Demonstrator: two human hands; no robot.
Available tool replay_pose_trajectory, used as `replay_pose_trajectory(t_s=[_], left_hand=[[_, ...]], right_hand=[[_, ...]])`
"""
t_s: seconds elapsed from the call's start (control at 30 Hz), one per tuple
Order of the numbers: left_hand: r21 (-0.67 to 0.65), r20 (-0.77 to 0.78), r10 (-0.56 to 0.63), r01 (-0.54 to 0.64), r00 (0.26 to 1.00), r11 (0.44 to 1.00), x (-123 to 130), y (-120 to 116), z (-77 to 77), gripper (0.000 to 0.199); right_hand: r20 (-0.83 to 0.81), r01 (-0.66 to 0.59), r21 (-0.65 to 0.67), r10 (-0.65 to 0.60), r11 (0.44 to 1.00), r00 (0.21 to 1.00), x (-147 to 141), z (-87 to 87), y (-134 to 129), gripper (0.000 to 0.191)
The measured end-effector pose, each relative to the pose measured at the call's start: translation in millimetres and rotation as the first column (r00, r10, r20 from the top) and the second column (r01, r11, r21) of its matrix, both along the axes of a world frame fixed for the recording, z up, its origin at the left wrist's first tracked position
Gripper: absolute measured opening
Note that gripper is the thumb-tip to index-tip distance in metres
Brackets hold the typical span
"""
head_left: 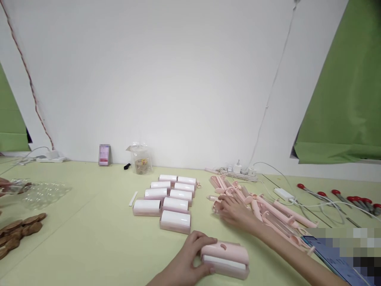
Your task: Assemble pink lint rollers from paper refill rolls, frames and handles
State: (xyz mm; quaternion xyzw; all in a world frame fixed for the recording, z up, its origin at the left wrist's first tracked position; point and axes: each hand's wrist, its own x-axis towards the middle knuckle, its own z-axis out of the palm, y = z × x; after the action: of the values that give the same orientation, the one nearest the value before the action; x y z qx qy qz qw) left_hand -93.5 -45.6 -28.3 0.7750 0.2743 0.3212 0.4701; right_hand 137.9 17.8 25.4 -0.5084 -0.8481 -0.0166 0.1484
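Observation:
My left hand is closed around the left end of a lint roller with a pink casing and a white paper roll, low on the table. Its thumb lies along the front and its fingers over the top. My right hand reaches to the near left edge of a heap of pink plastic parts, with bent fingers on a pink plastic piece that they partly cover. Left of it, white rolls in pinkish clear cases stand in two columns.
A white strip lies left of the rolls. Farther back are a bagged tape roll and a power strip. Red-handled tools and a phone are at right. Another person's hand and brown wooden pieces are at left.

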Motion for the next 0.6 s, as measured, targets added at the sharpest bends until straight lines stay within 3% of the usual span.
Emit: replay_pose_trajectory(t_s=[0.1, 0.17, 0.23, 0.3, 0.4, 0.5, 0.6], left_hand=[[0.017, 0.004, 0.004, -0.004, 1.000, 1.000, 0.7, -0.9, 0.5, 0.045], [-0.034, 0.011, 0.041, -0.041, 0.999, 0.999, 1.7, -0.5, -3.3, 0.056], [-0.112, 0.028, 0.084, -0.081, 0.996, 0.990, 2.7, 0.4, -8.1, 0.074], [-0.161, 0.046, 0.115, -0.106, 0.992, 0.981, 3.6, 1.2, -11.4, 0.084], [-0.169, 0.054, 0.124, -0.113, 0.991, 0.979, 4.8, 1.6, -10.9, 0.081], [-0.188, 0.023, 0.137, -0.131, 0.990, 0.973, 6.1, 0.4, -7.3, 0.080], [-0.168, -0.045, 0.198, -0.203, 0.979, 0.965, 8.3, -3.6, -5.6, 0.082]], right_hand=[[-0.043, -0.056, -0.116, 0.052, 0.992, 0.998, 3.4, 30.9, -28.4, 0.023], [-0.053, -0.149, -0.268, 0.140, 0.952, 0.989, 3.0, 51.2, -47.3, 0.023], [0.020, -0.201, -0.274, 0.215, 0.940, 0.976, -0.8, 64.4, -60.9, 0.021], [0.151, -0.224, -0.192, 0.254, 0.956, 0.955, -6.8, 70.4, -68.1, 0.020], [0.332, -0.266, -0.128, 0.294, 0.955, 0.896, -19.2, 74.7, -71.2, 0.016], [0.472, -0.281, -0.152, 0.319, 0.948, 0.821, -37.1, 81.6, -71.1, 0.016], [0.599, -0.211, -0.203, 0.292, 0.956, 0.746, -58.9, 88.0, -69.8, 0.015]])
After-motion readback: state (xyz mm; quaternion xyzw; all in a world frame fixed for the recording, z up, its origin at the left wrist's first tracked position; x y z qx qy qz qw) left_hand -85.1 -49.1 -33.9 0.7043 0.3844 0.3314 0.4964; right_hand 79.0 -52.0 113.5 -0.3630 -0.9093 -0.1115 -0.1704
